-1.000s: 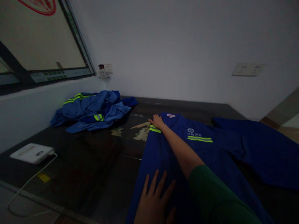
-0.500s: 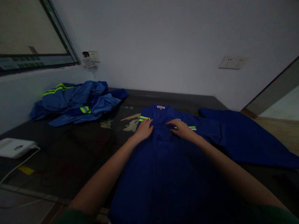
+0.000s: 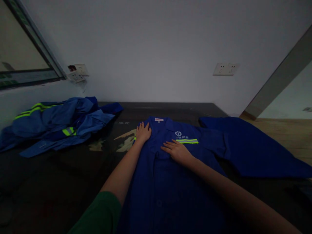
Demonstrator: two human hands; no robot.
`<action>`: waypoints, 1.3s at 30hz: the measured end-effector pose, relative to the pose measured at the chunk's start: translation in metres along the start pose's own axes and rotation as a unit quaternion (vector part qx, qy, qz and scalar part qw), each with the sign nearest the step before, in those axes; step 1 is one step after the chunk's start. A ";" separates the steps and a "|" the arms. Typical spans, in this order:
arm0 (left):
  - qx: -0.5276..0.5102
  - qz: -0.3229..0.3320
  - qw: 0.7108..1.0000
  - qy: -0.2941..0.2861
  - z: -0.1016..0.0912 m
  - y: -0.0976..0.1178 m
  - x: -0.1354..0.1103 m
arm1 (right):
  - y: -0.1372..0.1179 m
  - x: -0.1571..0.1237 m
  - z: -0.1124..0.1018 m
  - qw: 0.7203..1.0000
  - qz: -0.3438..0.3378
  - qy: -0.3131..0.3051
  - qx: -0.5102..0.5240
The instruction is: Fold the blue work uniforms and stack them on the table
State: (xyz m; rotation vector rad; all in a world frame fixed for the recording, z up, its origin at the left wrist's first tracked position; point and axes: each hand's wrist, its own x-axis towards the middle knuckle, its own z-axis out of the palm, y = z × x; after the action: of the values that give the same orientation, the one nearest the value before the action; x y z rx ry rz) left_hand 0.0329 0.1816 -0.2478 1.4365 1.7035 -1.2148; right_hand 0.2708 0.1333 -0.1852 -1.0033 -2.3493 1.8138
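Left hand (image 3: 143,132) spread on jacket (image 3: 175,182) shoulder, gripping nothing; right hand (image 3: 177,151) loose on chest, seemingly to press cloth flat. Jacket lies front-up on table (image 3: 83,178), collar toward wall (image 3: 151,65).

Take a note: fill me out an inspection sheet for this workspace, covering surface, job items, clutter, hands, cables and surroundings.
Surface: dark tabletop with pale pattern and lettering.
Job items: blue jacket laid out, collar at the far end, yellow-green strip on its chest.
Clutter: rumpled blue clothes at left; blue cloth at right.
Hands: left hand flat beside the collar; right hand at the chest, fingers extended.
Cables: none clear; something pale below the corner sockets, too dim to tell.
Surroundings: pale wall, wall socket plates, window at left.
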 end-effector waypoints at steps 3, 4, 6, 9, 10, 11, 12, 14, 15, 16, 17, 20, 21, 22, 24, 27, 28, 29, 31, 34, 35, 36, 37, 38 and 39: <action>0.004 -0.015 1.000 -0.008 0.002 0.000 0.002 | -0.011 -0.003 -0.008 1.000 0.003 -0.014 0.000; 0.005 -0.017 1.000 -0.011 0.002 0.000 0.002 | -0.015 -0.004 -0.011 1.000 0.002 -0.022 -0.003; 0.005 -0.019 1.000 -0.019 0.001 0.000 0.003 | -0.020 -0.005 -0.015 1.000 -0.005 -0.030 -0.006; 0.002 -0.019 0.999 -0.026 0.000 0.001 0.002 | -0.017 -0.007 -0.013 1.000 -0.008 -0.002 0.005; 0.001 -0.018 1.000 -0.026 0.000 0.001 0.002 | -0.013 -0.007 -0.010 1.000 0.004 0.012 0.010; 0.001 -0.018 1.000 -0.025 -0.001 0.001 0.002 | -0.009 -0.007 -0.007 0.999 0.023 0.021 0.015; 0.001 -0.018 1.000 -0.024 -0.001 0.001 0.001 | -0.004 -0.007 -0.003 0.998 0.047 0.023 0.020; 0.002 -0.018 1.000 -0.024 0.000 0.001 0.001 | 0.004 -0.007 0.004 0.995 0.093 0.005 0.032; 0.002 -0.019 1.000 -0.024 0.000 0.001 0.001 | 0.007 -0.007 0.007 0.993 0.109 -0.009 0.038; 0.001 -0.019 1.000 -0.024 -0.001 0.001 0.001 | 0.008 -0.006 0.010 0.992 0.118 -0.021 0.044; -0.001 -0.019 1.000 -0.024 -0.001 0.001 0.001 | 0.008 -0.007 0.013 0.991 0.124 -0.029 0.050; -0.004 -0.022 0.999 -0.022 -0.001 0.002 0.000 | 0.007 -0.011 0.015 0.989 0.127 -0.034 0.071; -0.005 -0.023 1.000 -0.020 -0.002 0.002 -0.001 | 0.008 -0.013 0.013 0.988 0.128 -0.038 0.083; -0.008 -0.023 1.000 -0.019 -0.002 0.002 -0.001 | 0.009 -0.016 0.010 0.986 0.129 -0.046 0.098; -0.015 -0.019 1.000 -0.013 -0.002 0.002 -0.002 | 0.010 -0.021 0.001 0.980 0.133 -0.066 0.134; -0.030 -0.004 0.999 0.010 -0.002 0.001 -0.003 | 0.001 -0.021 -0.020 0.970 0.132 -0.041 0.201; -0.035 0.006 0.999 0.025 -0.002 0.000 -0.003 | -0.006 -0.019 -0.026 0.965 0.125 -0.015 0.228; -0.041 0.016 0.998 0.043 -0.002 -0.001 -0.003 | -0.016 -0.015 -0.030 0.961 0.112 0.013 0.254; -0.055 0.039 0.995 0.080 -0.003 -0.003 -0.004 | -0.037 -0.005 -0.033 0.954 0.086 0.051 0.284; -0.080 0.063 0.989 0.107 -0.005 -0.006 -0.005 | -0.066 0.015 -0.022 0.956 0.109 0.064 0.266; -0.088 0.066 0.988 0.107 -0.006 -0.006 -0.005 | -0.072 0.021 -0.016 0.955 0.131 0.064 0.259; -0.093 0.067 0.988 0.102 -0.007 -0.006 -0.005 | -0.075 0.026 -0.009 0.951 0.154 0.065 0.259; -0.095 0.065 0.989 0.095 -0.007 -0.007 -0.005 | -0.078 0.030 -0.004 0.947 0.173 0.066 0.263; -0.093 0.063 0.990 0.086 -0.007 -0.006 -0.005 | -0.078 0.034 0.001 0.942 0.188 0.069 0.270; -0.089 0.062 0.991 0.075 -0.007 -0.006 -0.005 | -0.077 0.037 0.005 0.937 0.200 0.072 0.277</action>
State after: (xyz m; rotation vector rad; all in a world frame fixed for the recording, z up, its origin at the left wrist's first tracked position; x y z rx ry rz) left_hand 0.0290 0.1857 -0.2388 1.5311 1.7438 -0.8843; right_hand 0.2031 0.1373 -0.1327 -1.5110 -1.4722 2.2432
